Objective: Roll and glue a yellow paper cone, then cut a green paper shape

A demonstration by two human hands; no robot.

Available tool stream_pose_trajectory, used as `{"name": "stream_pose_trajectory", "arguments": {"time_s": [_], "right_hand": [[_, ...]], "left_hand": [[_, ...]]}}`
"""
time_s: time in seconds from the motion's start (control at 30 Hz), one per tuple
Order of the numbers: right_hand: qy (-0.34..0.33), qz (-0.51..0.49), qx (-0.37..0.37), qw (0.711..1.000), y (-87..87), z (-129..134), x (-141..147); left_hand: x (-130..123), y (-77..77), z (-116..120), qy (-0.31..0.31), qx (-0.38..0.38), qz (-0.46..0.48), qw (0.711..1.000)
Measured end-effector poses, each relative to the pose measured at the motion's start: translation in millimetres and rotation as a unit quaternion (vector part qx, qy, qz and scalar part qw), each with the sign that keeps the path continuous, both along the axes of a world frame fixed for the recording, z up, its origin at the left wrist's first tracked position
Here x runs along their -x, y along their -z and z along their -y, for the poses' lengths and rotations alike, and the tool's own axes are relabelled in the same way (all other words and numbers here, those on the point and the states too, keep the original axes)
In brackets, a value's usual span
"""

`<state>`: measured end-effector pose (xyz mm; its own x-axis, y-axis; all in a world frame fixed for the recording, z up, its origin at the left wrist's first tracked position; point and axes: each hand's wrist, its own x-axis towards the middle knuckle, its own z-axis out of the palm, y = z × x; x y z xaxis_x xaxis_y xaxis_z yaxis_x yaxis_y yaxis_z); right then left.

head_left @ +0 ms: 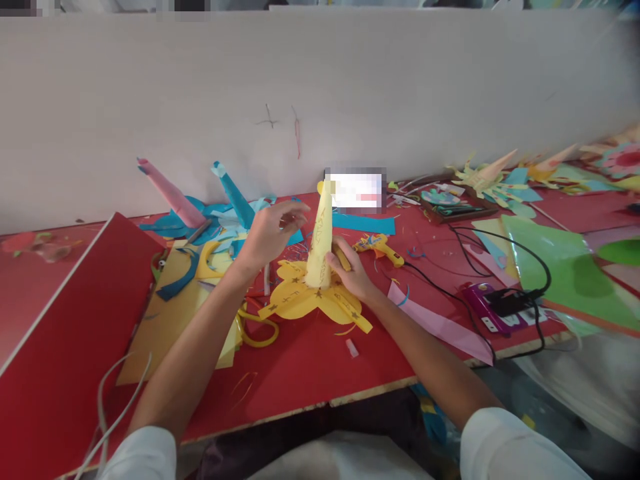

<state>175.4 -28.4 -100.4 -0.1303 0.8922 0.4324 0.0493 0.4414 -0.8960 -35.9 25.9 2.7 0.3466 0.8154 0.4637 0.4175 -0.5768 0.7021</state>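
Observation:
A pale yellow paper cone (319, 250) stands upright on a yellow paper flower base (295, 303) dotted with small stars. My right hand (347, 270) grips the cone low on its right side, thumb across the front. A dark yellow piece shows by those fingers; its kind is unclear. To the left of the cone, apart from it, my left hand (273, 230) is raised with bent fingers spread and nothing visible in them. Just behind my right hand lies a yellow glue gun (383, 250). Yellow-handled scissors (260, 330) rest left of the flower base.
Pink (173, 193) and blue paper cones (233, 193) stand at the back left. A lit screen (357, 190) leans near the wall. Black cables run to a purple power box (493, 307) at right. A red board (75, 320) slants up at left. Paper scraps litter the red table.

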Motion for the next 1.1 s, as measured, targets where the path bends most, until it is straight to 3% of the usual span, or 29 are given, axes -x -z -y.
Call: {"name": "stream_pose_trajectory", "arguments": {"time_s": [0.1, 0.23, 0.47, 0.8, 1.1], "right_hand": [[-0.010, 0.006, 0.004, 1.000, 0.6, 1.8, 0.5], [-0.017, 0.016, 0.002, 1.000, 2.0, 3.2, 1.3], [-0.039, 0.027, 0.006, 0.999, 2.1, 2.9, -0.9], [-0.049, 0.008, 0.017, 0.999, -0.6, 3.2, 0.2], [-0.055, 0.002, 0.016, 0.998, 0.1, 3.0, -1.7]], "left_hand": [[0.0, -2.4, 1.0, -0.021, 0.011, 0.013, 1.000], [-3.9, -0.6, 0.9, -0.005, 0.022, 0.011, 1.000], [-10.5, -2.2, 6.3, -0.031, -0.014, 0.015, 0.999], [-9.0, -6.6, 6.9, -0.053, 0.004, 0.113, 0.992], [-15.6, -1.2, 7.8, -0.028, 0.021, 0.079, 0.996]]}}
